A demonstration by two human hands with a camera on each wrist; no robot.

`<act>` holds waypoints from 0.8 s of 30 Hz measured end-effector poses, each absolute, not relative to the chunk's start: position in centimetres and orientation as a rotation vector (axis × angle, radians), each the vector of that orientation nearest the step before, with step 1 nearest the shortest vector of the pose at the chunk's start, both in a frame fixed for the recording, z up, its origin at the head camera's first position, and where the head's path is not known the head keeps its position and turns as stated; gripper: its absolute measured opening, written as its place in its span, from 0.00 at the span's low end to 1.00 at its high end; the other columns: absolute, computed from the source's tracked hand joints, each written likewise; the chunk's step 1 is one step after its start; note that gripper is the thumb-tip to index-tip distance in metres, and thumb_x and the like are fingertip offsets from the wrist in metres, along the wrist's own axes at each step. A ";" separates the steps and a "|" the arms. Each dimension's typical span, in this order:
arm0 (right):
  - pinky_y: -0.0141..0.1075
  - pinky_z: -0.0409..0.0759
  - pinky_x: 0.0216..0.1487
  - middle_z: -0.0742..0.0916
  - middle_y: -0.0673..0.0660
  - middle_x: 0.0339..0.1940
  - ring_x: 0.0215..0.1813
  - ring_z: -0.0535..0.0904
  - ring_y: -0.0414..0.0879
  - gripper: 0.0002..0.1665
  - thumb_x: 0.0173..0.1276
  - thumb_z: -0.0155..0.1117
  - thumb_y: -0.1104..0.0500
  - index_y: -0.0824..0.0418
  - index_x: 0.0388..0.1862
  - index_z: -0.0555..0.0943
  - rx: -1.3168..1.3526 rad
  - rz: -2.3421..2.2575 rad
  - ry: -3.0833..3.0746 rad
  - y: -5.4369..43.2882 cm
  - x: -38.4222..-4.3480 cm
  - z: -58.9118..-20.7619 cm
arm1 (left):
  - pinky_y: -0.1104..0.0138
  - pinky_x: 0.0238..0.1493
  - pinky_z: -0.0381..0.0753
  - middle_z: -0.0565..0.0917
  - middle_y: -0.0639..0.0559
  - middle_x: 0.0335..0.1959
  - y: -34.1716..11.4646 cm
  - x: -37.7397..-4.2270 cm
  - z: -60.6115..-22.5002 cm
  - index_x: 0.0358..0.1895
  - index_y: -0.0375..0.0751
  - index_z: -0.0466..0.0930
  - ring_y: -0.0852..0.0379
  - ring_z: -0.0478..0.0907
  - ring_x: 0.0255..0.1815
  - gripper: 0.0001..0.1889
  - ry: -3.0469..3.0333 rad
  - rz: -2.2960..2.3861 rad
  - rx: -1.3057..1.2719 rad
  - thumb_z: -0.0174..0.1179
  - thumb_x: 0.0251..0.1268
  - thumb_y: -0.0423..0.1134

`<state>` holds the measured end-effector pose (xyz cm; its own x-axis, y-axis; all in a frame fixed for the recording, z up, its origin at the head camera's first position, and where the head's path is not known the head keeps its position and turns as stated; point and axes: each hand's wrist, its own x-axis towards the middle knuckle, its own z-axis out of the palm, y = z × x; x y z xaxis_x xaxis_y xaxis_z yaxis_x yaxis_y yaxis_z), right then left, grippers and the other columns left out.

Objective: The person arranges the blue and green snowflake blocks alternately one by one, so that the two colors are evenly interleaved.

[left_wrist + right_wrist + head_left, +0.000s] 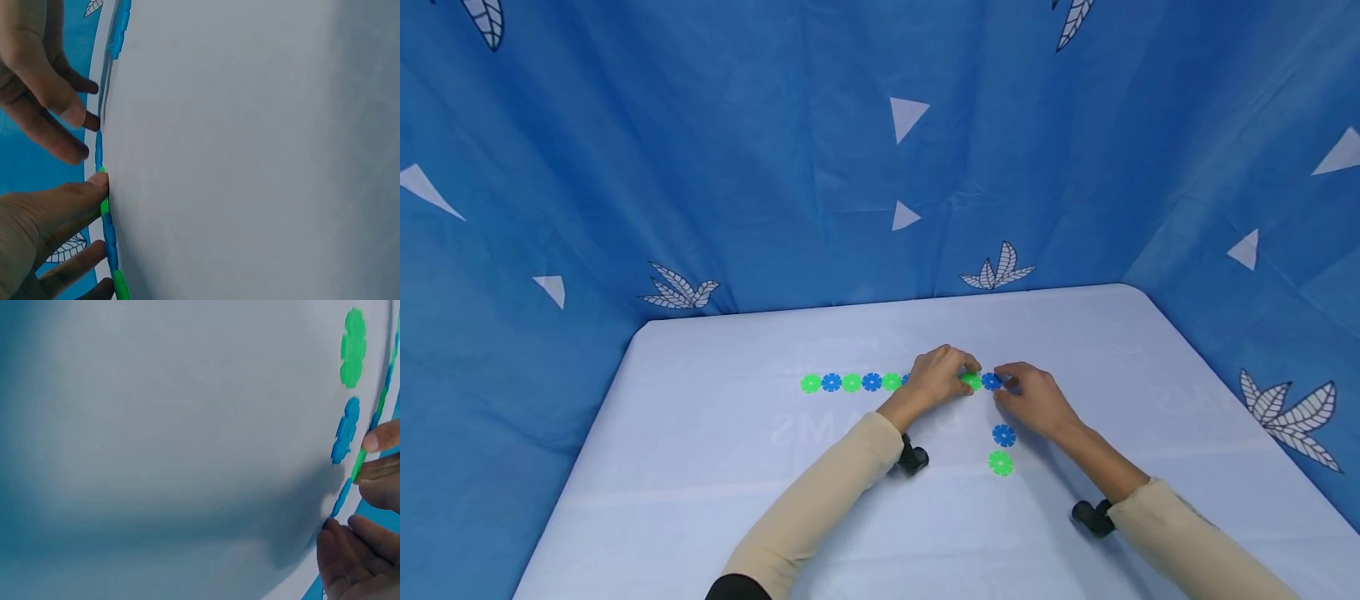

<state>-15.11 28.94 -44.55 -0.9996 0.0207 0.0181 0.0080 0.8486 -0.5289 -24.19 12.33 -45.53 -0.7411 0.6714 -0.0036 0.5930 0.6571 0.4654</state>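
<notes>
A row of flat notched discs, green and blue in turn, runs across the white table. My left hand reaches over the row and hides part of it. Its thumb and finger pinch a green disc near the right end. Joined to that one is the last blue disc. My right hand is at the outer edge of this blue disc, fingers parted and fingertips right at the rim. Below lie a loose blue disc and a loose green disc.
The table has a white cover and rounded far corners. A blue curtain with white triangles and leaf prints hangs behind it and along the sides. Black wrist cameras sit under the left wrist and right wrist.
</notes>
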 end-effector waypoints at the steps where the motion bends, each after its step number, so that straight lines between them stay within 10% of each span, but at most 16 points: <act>1: 0.53 0.81 0.49 0.82 0.69 0.54 0.52 0.81 0.61 0.26 0.66 0.65 0.61 0.72 0.60 0.76 -0.022 0.862 -3.006 28.9 -14.8 -44.5 | 0.61 0.54 0.77 0.85 0.60 0.51 12.4 -24.2 -45.5 0.53 0.52 0.87 0.60 0.77 0.57 0.19 2.699 0.661 1.035 0.73 0.56 0.42; 24: 0.38 0.78 0.42 0.82 0.51 0.47 0.45 0.78 0.43 0.22 0.59 0.75 0.61 0.62 0.52 0.82 0.082 0.890 -2.974 26.8 -5.6 -44.7 | 0.60 0.58 0.75 0.82 0.57 0.57 13.4 -23.9 -44.9 0.57 0.49 0.84 0.58 0.74 0.62 0.20 2.637 0.733 1.057 0.69 0.59 0.41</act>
